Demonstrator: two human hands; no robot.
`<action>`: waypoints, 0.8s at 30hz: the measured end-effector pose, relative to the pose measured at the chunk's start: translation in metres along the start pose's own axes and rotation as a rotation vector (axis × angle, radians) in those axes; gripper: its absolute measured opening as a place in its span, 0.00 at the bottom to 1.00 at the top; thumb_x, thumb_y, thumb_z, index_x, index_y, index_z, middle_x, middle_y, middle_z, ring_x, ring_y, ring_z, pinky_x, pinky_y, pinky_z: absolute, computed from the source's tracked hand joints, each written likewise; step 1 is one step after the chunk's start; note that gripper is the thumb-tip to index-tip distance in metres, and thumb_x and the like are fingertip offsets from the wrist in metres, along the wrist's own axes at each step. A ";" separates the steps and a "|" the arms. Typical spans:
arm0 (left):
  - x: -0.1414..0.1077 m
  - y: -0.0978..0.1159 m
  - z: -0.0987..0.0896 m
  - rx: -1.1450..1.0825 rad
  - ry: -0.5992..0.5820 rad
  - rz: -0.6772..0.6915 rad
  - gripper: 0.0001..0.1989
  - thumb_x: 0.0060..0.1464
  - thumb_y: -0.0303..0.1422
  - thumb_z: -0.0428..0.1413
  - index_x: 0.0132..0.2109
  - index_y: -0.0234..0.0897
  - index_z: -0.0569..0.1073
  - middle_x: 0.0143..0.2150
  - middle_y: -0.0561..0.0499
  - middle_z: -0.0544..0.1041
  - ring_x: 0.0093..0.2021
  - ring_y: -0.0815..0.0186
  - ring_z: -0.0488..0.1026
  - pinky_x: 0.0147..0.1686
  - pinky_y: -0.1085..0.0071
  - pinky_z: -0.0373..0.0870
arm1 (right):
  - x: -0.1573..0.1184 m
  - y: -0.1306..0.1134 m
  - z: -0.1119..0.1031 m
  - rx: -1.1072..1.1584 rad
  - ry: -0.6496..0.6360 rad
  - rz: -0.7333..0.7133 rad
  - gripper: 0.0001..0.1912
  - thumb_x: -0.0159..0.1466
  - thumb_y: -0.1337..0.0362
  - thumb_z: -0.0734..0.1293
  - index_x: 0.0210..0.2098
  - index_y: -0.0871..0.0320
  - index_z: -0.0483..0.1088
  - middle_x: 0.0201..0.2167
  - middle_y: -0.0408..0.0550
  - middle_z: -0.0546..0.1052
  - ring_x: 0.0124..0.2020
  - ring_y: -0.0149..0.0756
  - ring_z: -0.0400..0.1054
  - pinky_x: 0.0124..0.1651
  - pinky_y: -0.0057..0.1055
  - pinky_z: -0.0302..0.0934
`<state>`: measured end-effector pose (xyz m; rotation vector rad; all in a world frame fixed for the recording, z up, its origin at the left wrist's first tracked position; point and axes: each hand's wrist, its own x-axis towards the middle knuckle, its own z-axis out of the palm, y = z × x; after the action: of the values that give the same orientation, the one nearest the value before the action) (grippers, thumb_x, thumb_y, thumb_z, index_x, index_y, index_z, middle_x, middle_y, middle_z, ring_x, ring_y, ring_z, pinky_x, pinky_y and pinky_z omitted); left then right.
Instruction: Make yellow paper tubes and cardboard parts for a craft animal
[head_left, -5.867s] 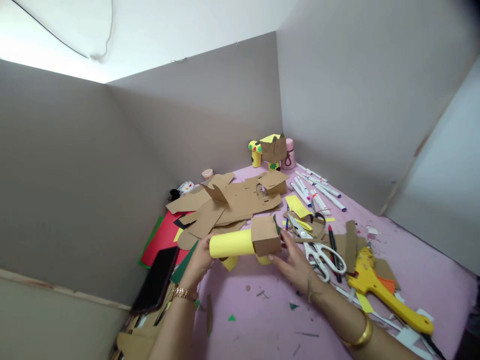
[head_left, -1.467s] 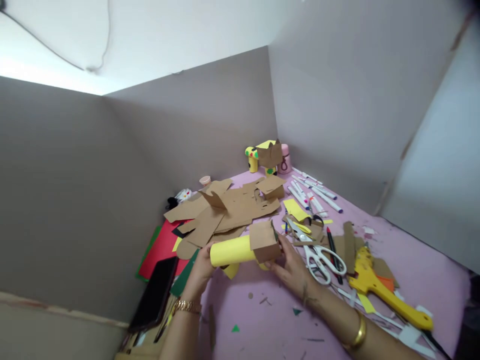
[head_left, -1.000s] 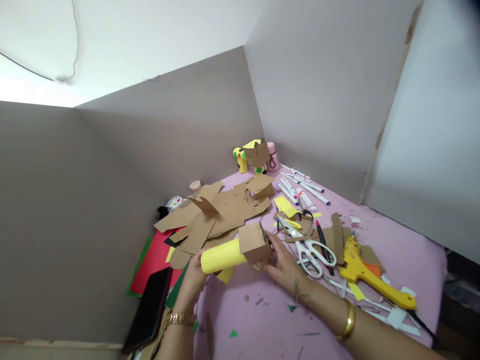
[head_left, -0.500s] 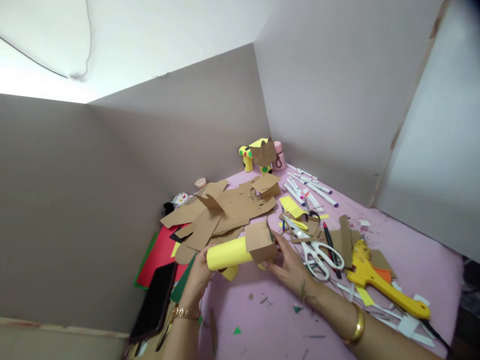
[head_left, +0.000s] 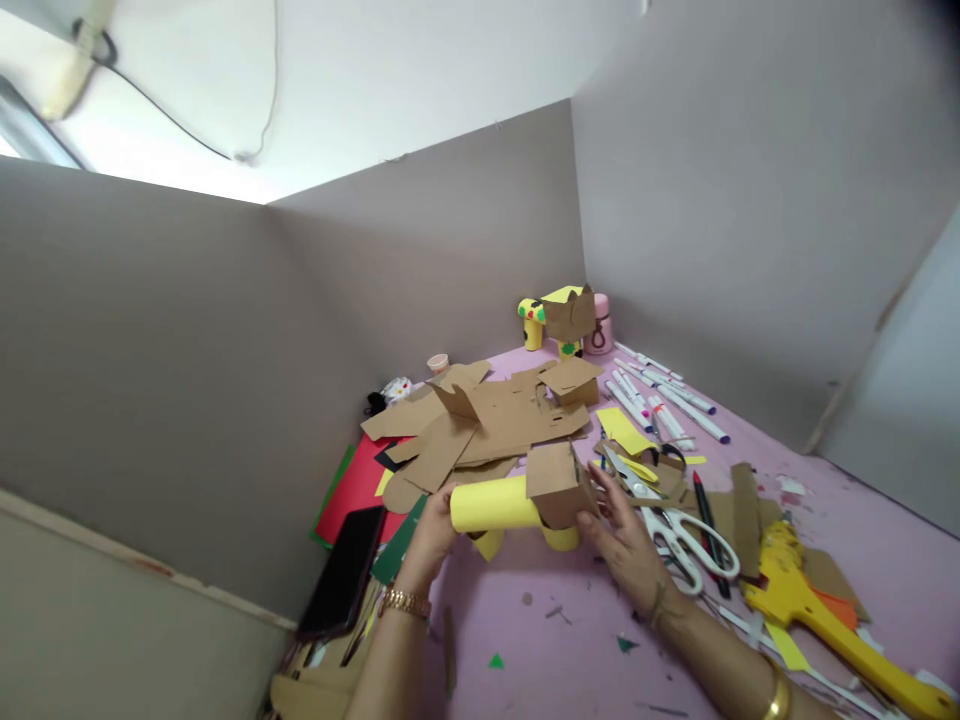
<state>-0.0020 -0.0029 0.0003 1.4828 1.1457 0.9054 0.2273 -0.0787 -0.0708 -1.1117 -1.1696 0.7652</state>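
A yellow paper tube [head_left: 495, 503] with short yellow pieces under it lies level above the table, joined at its right end to a brown cardboard box [head_left: 556, 478]. My left hand [head_left: 433, 530] is closed on the tube's left end. At the box's right side, my right hand [head_left: 619, 535] grips the cardboard between thumb and fingers. White-handled scissors [head_left: 679, 535] lie just beyond my right hand. Flat cardboard pieces [head_left: 495, 415] are spread behind the tube.
A yellow glue gun [head_left: 795, 590] and a red-tipped black pen [head_left: 709, 530] lie at the right. Markers [head_left: 690, 412], a pink bottle [head_left: 600, 328] and a yellow spotted cardboard animal [head_left: 568, 318] stand or lie farther back. A dark phone [head_left: 343, 570] and red paper [head_left: 361, 490] are at the left.
The view has swung left, so everything appears farther right. The box and tube have turned slightly, showing more of the yellow piece below the box. Both hands keep their hold.
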 end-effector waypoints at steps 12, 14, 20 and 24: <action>-0.001 -0.002 -0.001 0.053 -0.018 0.014 0.08 0.57 0.35 0.54 0.37 0.32 0.71 0.27 0.56 0.72 0.21 0.74 0.68 0.22 0.74 0.68 | -0.046 -0.042 -0.039 0.135 -0.595 0.142 0.30 0.57 0.53 0.69 0.58 0.44 0.60 0.60 0.48 0.64 0.60 0.47 0.57 0.60 0.43 0.51; -0.001 -0.003 -0.001 0.056 -0.021 0.024 0.08 0.56 0.34 0.54 0.37 0.32 0.71 0.27 0.56 0.72 0.22 0.73 0.68 0.23 0.73 0.68 | -0.058 -0.035 -0.041 0.152 -0.655 0.175 0.31 0.57 0.52 0.69 0.58 0.43 0.60 0.60 0.48 0.65 0.60 0.47 0.58 0.59 0.43 0.53; 0.000 -0.003 -0.003 0.053 -0.044 0.054 0.08 0.56 0.34 0.54 0.37 0.32 0.71 0.29 0.55 0.73 0.24 0.72 0.70 0.25 0.72 0.69 | -0.067 -0.015 -0.050 -0.139 -0.552 0.111 0.28 0.57 0.55 0.69 0.56 0.45 0.65 0.60 0.51 0.66 0.61 0.50 0.56 0.61 0.50 0.49; 0.000 -0.004 -0.004 0.050 -0.037 0.064 0.08 0.56 0.34 0.54 0.36 0.32 0.71 0.28 0.56 0.72 0.24 0.72 0.69 0.24 0.72 0.69 | -0.063 -0.009 -0.060 -0.289 -0.526 -0.001 0.26 0.56 0.58 0.70 0.55 0.47 0.67 0.58 0.54 0.68 0.60 0.54 0.57 0.58 0.54 0.52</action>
<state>-0.0063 -0.0020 -0.0025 1.5785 1.1060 0.8953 0.2679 -0.1548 -0.0829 -1.1791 -1.7667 0.9409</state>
